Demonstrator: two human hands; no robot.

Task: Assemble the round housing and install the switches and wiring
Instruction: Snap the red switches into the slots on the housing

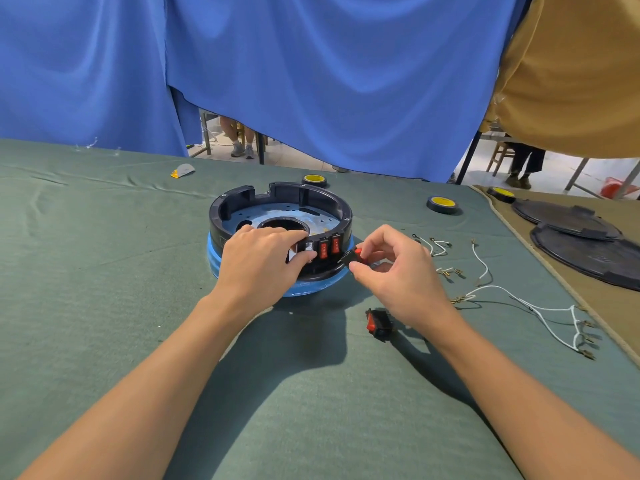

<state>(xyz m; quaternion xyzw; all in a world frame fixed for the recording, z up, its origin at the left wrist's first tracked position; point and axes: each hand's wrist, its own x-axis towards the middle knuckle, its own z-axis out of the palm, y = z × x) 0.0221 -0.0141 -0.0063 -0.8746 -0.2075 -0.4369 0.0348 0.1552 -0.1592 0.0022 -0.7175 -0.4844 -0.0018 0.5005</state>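
1 head-worn wide-angle view, forward and down, close over the table (104, 271)

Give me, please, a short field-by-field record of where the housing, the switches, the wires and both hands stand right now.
housing: round housing, black ring on a blue base, on the green table
fitted switches: two red ones, side by side in the front wall
left hand: grips the housing's front wall
right hand: pinches a loose switch just right of the fitted pair
spare switch: lies on the table by the right wrist
white wires: loose on the table, right of the housing
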